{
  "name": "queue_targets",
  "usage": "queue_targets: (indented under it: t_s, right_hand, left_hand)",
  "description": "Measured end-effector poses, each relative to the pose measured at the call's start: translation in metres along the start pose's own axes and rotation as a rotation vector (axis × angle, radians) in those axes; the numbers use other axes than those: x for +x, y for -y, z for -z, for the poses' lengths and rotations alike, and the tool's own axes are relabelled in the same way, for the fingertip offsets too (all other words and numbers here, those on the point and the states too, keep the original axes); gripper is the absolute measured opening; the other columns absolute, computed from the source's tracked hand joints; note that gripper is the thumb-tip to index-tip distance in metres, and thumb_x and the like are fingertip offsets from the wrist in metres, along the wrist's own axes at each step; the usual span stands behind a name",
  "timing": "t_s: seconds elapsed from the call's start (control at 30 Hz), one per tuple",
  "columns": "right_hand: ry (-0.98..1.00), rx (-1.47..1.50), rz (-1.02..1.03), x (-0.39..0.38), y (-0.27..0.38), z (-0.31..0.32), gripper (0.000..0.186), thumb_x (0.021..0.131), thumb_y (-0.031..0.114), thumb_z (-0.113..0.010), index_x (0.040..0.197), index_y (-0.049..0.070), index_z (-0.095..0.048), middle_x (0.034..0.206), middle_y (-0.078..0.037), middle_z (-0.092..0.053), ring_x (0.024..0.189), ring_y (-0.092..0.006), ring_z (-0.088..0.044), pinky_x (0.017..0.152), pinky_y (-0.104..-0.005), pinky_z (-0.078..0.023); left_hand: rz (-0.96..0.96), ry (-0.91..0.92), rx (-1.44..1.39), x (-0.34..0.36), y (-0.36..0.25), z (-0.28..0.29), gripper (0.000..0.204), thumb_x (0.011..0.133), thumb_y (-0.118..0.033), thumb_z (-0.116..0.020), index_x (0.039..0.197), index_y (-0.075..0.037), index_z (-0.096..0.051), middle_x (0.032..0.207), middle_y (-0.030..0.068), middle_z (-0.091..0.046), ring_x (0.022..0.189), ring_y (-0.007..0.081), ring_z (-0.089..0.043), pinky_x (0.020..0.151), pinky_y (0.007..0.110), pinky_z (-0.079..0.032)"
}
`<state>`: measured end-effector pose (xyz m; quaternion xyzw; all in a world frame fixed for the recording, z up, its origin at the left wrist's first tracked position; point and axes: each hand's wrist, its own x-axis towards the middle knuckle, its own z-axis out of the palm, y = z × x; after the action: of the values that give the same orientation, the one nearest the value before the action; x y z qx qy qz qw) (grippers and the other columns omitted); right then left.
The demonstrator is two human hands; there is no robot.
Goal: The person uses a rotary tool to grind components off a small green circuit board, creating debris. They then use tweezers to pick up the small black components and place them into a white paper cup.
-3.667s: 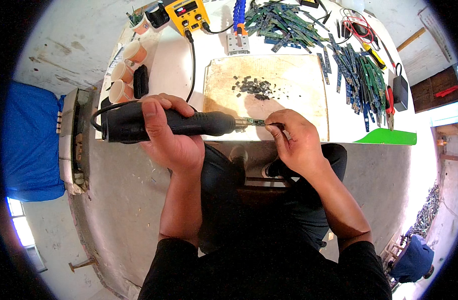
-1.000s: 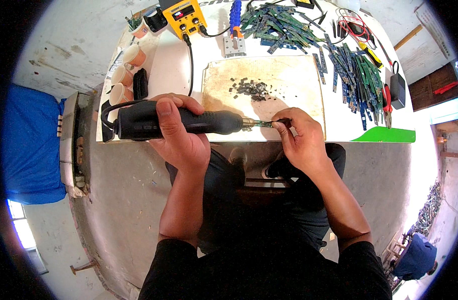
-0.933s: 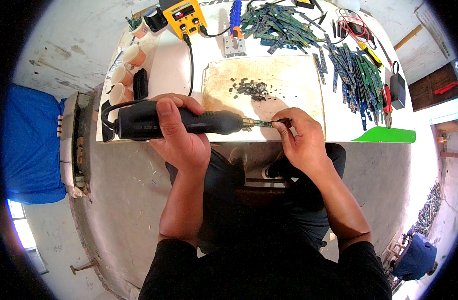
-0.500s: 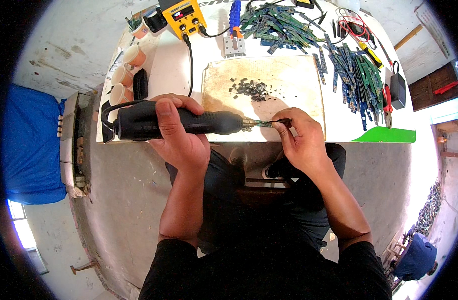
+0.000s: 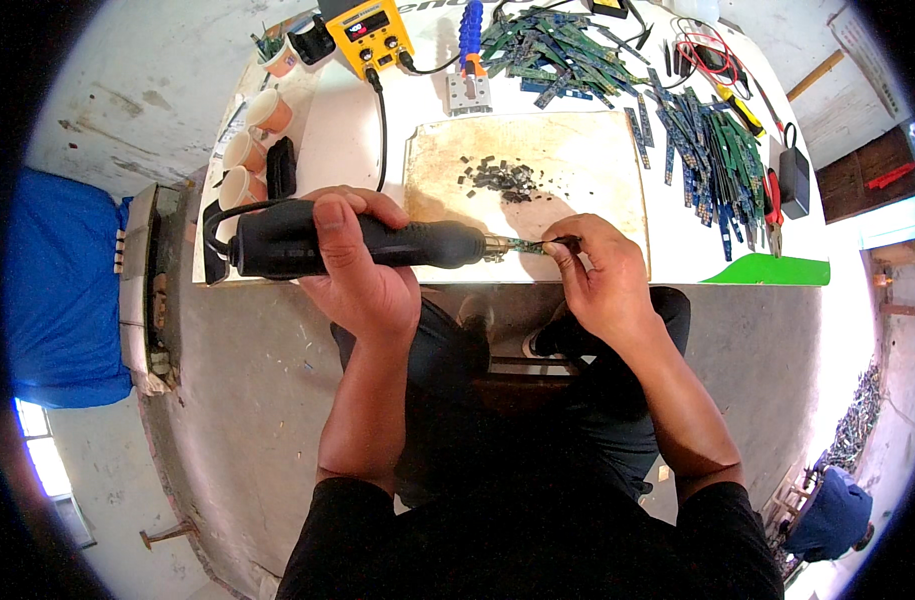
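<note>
My left hand (image 5: 372,270) is wrapped round the thick black handle of a hot-air gun (image 5: 427,243), held level with its metal nozzle (image 5: 494,247) facing right. Just beyond the nozzle is a narrow green circuit board strip (image 5: 525,246), reaching to my right fingertips. My right hand (image 5: 607,280) is closed in a pinch at the strip's right end; a dark piece shows between the fingers, and its kind is hidden. Behind the hands, small black chips (image 5: 502,178) lie heaped on a stained, pale work board (image 5: 602,145).
Circuit board strips pile up at the back (image 5: 557,55) and the right (image 5: 717,160). Red-handled pliers (image 5: 774,205) and a black adapter (image 5: 794,180) lie far right. A yellow control station (image 5: 367,35), paper cups (image 5: 243,152) and a hanging cable (image 5: 380,140) are left.
Hardly anything differs. The nozzle and the strip have shifted very slightly; both hands keep their grip and place.
</note>
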<state>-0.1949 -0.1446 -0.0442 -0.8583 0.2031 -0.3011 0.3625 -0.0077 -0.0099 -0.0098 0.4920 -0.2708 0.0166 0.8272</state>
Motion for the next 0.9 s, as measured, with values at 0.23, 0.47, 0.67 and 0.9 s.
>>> queue_targets:
  t_s: [0.23,0.47,0.67,0.9]
  right_hand:
    - [0.003,-0.001,-0.006,0.0005,0.0007,-0.0013,0.012,0.095,0.001,-0.076,0.106,-0.002,-0.071,0.099,-0.021,-0.073,0.090,-0.0413,-0.073,0.080,-0.0457,-0.059]
    - [0.004,0.005,-0.021,0.0004,0.0008,-0.0018,0.013,0.095,0.002,-0.076,0.106,-0.001,-0.071,0.098,-0.021,-0.073,0.090,-0.0412,-0.073,0.081,-0.0456,-0.059]
    - [0.008,0.002,-0.017,0.0000,-0.0001,-0.0017,0.013,0.095,0.001,-0.076,0.107,-0.002,-0.071,0.098,-0.022,-0.073,0.090,-0.0412,-0.074,0.080,-0.0451,-0.060]
    - [0.010,0.010,-0.041,-0.0003,0.0005,-0.0017,0.013,0.096,0.002,-0.076,0.106,-0.002,-0.070,0.098,-0.022,-0.073,0.090,-0.0415,-0.074,0.080,-0.0455,-0.059]
  left_hand:
    - [-0.003,-0.030,0.015,-0.0004,-0.0016,-0.0026,0.038,0.113,-0.045,-0.058,0.100,-0.009,-0.053,0.083,0.0065,-0.058,0.074,0.0175,-0.059,0.074,0.035,-0.049]
    - [-0.019,0.002,0.010,0.0003,-0.0036,-0.0024,0.036,0.113,-0.043,-0.059,0.102,-0.010,-0.052,0.084,0.0062,-0.058,0.074,0.0172,-0.060,0.074,0.035,-0.050]
    - [-0.012,-0.015,0.009,0.0001,-0.0030,-0.0025,0.036,0.113,-0.043,-0.060,0.102,-0.010,-0.052,0.084,0.0059,-0.057,0.074,0.0172,-0.060,0.074,0.035,-0.050]
    - [-0.011,-0.020,0.011,-0.0002,-0.0025,-0.0029,0.036,0.113,-0.043,-0.060,0.101,-0.010,-0.052,0.084,0.0058,-0.057,0.074,0.0175,-0.060,0.074,0.035,-0.050]
